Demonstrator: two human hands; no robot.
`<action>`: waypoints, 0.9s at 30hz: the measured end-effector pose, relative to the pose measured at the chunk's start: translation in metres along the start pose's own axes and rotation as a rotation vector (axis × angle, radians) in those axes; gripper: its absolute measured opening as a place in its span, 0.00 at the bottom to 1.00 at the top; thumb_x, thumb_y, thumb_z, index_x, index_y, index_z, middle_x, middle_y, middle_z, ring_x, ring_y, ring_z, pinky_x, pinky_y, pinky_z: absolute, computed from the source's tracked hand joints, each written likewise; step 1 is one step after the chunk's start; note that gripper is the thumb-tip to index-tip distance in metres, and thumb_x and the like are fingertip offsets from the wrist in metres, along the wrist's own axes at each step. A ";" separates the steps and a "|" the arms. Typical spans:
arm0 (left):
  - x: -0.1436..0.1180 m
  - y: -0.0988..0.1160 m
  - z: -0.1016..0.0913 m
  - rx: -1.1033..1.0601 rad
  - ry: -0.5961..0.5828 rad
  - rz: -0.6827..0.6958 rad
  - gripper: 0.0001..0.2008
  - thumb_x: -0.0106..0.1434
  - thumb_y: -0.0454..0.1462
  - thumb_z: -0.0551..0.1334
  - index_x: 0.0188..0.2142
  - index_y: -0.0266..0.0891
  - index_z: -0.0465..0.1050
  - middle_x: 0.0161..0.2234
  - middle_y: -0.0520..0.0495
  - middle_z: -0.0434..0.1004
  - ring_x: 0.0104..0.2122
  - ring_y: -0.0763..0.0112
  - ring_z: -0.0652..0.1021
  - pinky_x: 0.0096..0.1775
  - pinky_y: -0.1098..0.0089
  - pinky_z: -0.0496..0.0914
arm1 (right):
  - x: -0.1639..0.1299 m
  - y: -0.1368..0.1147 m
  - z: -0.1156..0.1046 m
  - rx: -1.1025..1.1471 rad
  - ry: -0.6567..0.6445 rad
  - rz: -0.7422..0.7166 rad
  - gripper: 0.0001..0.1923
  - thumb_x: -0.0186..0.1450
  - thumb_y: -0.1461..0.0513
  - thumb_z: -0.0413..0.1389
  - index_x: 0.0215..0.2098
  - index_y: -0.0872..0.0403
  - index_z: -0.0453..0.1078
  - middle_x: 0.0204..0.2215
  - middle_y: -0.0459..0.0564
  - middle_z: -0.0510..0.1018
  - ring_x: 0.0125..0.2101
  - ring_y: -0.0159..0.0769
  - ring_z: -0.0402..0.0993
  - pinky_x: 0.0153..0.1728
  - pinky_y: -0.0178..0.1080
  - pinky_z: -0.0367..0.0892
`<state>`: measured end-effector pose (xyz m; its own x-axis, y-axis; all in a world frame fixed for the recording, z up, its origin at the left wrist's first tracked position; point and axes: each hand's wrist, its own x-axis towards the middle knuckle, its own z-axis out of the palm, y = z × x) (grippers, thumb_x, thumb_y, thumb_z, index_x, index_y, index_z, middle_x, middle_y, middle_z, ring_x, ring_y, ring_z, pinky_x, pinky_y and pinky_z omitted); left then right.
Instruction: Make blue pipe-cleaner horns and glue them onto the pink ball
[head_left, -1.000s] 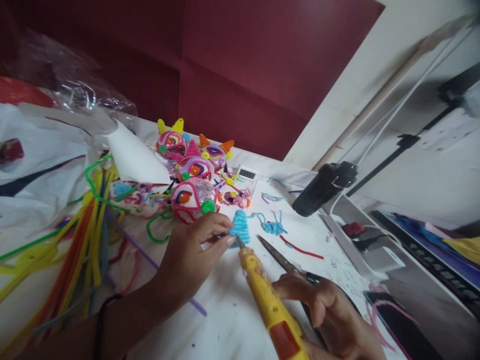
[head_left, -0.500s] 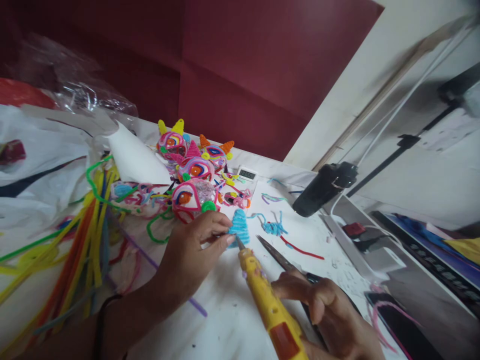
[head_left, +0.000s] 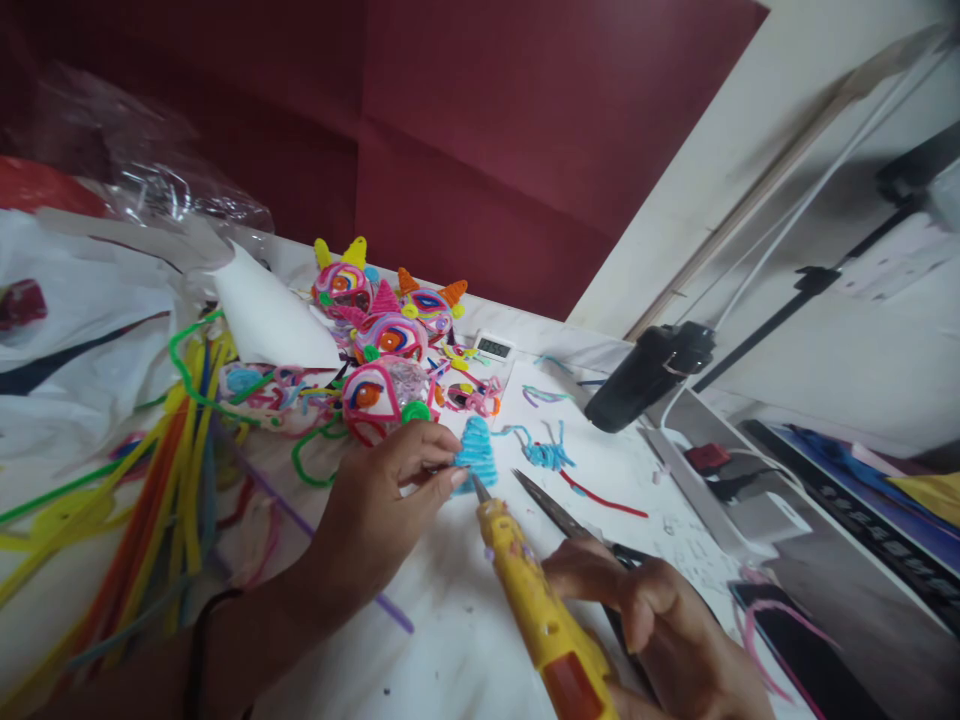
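Note:
Between its thumb and fingers, my left hand pinches the left edge of a blue pipe-cleaner triangle, wound in rows. My right hand is closed round a yellow hot glue gun with an orange-red trigger. The gun's metal nozzle points up and left and meets the lower part of the blue piece, or lies very close to it. Behind the right hand, dark scissors lie on the table, their handles partly hidden by that hand.
Several colourful pipe-cleaner ornaments with ears stand behind my left hand. Loose pipe cleaners pile up at left. A small digital timer, a tangled blue pipe cleaner and a black cylinder on a stand arm are farther back and right.
Almost nothing differs. Both hands, the blue triangle and the glue gun keep their places, with only a very slight shift of the view.

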<state>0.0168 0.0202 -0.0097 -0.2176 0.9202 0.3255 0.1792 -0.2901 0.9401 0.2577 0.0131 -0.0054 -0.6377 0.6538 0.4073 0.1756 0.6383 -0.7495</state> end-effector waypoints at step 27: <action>0.000 0.001 0.000 0.027 0.001 -0.003 0.07 0.55 0.33 0.64 0.34 0.43 0.70 0.30 0.54 0.80 0.34 0.73 0.81 0.35 0.78 0.73 | -0.006 -0.013 0.021 -0.030 0.266 0.281 0.16 0.57 0.58 0.61 0.29 0.48 0.55 0.37 0.48 0.80 0.48 0.43 0.69 0.52 0.44 0.61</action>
<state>0.0171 0.0203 -0.0092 -0.2187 0.9210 0.3223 0.2047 -0.2797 0.9380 0.2431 -0.0075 -0.0094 -0.3450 0.8852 0.3121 0.3400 0.4278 -0.8375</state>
